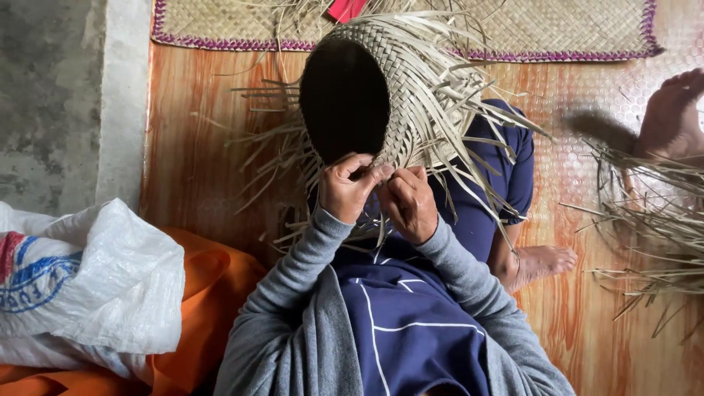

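While both of my hands sit together at the near rim of the half-woven, pale straw-coloured palm-leaf basket (381, 88), the relation that matters is how that basket lies from them: it stretches away from me, up and slightly to the right, with its dark oval mouth (343, 99) tipped toward my view and its woven body running off toward the flat woven straw mat with the purple stitched border (557, 29) on the floor. Its long axis runs roughly from my lap outward, so the working edge is the nearest part and the closed end the farthest. My left hand (346, 187) is curled on the rim just below the mouth, thumb and fingers pinched on the weave there. My right hand (409, 202) is just beside it, touching or nearly so, fingers closed on loose flat leaf strips (469, 139) that fan out from the basket's right side; exactly how many strips it holds I cannot tell. Both are equally near the rim, the left nearer the opening. Well apart to the right, another person's bare foot (671, 110) rests by a heap of loose dry leaf strips (653, 220) on the orange patterned floor covering (191, 147). At my left lies a white woven plastic sack (95, 286) on orange cloth (213, 293).
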